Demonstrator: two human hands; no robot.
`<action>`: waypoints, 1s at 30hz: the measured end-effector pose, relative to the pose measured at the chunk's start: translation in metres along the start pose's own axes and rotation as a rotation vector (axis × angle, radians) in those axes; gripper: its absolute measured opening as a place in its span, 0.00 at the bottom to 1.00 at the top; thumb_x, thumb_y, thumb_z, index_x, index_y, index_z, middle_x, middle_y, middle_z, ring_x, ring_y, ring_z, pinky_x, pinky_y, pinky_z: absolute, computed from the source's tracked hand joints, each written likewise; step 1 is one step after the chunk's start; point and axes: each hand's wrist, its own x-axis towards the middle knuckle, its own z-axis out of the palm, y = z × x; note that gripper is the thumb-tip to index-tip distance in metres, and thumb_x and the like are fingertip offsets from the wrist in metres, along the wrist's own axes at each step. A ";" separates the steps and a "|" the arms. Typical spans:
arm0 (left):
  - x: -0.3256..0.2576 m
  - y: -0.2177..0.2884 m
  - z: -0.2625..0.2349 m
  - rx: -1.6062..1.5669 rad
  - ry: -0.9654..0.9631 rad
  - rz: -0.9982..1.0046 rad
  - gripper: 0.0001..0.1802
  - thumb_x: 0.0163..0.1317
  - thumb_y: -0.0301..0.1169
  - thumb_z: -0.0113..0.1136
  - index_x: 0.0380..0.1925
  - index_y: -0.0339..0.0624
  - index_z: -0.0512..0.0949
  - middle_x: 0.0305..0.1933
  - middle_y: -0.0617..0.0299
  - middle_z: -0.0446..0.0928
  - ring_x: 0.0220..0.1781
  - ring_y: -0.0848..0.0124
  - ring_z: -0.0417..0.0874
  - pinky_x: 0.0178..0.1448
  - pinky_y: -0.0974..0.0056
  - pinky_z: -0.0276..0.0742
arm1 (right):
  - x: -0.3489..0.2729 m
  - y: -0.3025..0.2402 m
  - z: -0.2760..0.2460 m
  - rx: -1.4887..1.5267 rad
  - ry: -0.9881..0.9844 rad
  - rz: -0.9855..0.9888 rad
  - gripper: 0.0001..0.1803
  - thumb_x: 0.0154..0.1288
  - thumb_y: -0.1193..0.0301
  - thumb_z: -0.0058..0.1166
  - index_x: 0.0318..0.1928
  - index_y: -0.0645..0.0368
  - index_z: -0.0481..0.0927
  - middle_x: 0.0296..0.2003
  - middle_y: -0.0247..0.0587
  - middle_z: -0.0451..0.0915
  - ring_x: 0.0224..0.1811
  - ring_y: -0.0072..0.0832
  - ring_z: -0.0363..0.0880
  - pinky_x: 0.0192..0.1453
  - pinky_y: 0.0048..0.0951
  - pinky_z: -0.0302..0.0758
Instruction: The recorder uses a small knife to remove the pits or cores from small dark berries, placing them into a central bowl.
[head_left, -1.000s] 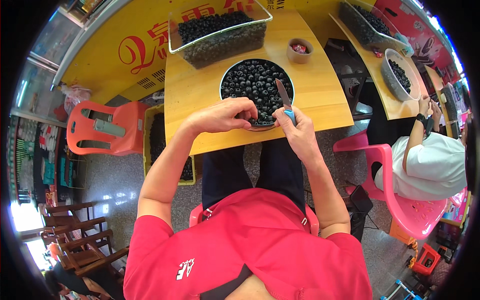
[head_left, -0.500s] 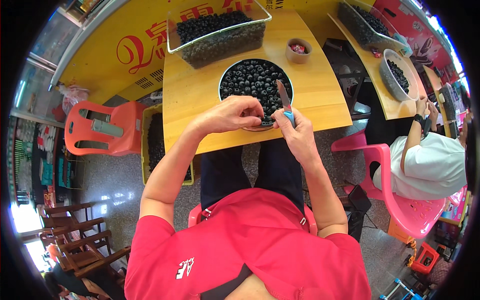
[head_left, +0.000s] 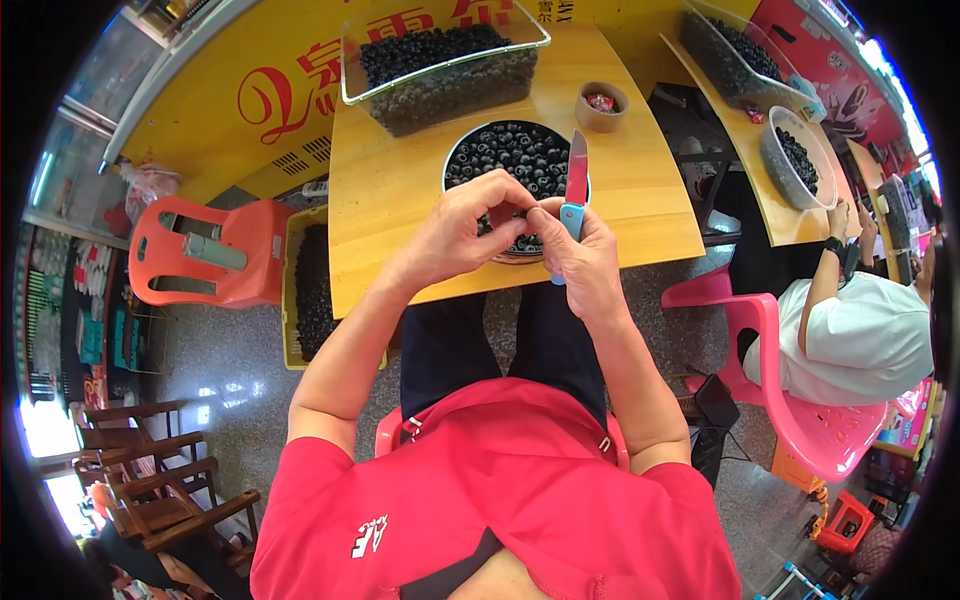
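My right hand (head_left: 588, 258) is closed round the blue handle of a small folding knife (head_left: 577, 175), its blade pointing up and away from me. My left hand (head_left: 465, 230) has its fingers bent into a pinch, and its fingertips meet the right thumb and forefinger. What sits between those fingertips is too small and covered to make out. Both hands are above the near side of a round bowl (head_left: 445, 170) full of dark, ring-like round pieces (head_left: 512, 150). The hands hide the bowl's near part.
On the wooden table (head_left: 390, 220) a large clear bin (head_left: 440, 75) of dark pieces stands behind the bowl, beside a small cup (head_left: 602, 119). A yellow crate (head_left: 291, 290) and orange chair (head_left: 255, 250) are left. At right, a person in white (head_left: 850, 330) sits on a pink chair (head_left: 765, 340).
My left hand has come up and its fingertips have met those of the right hand. The knife has turned more upright, and more of its blue handle shows.
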 end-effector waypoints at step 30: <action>-0.022 -0.009 0.045 -0.833 0.400 -0.127 0.08 0.65 0.26 0.61 0.42 0.37 0.80 0.43 0.66 0.73 0.46 0.77 0.76 0.53 0.70 0.72 | 0.003 -0.019 0.003 0.106 -0.159 0.088 0.10 0.68 0.69 0.58 0.46 0.59 0.77 0.25 0.25 0.74 0.19 0.09 0.63 0.22 0.15 0.60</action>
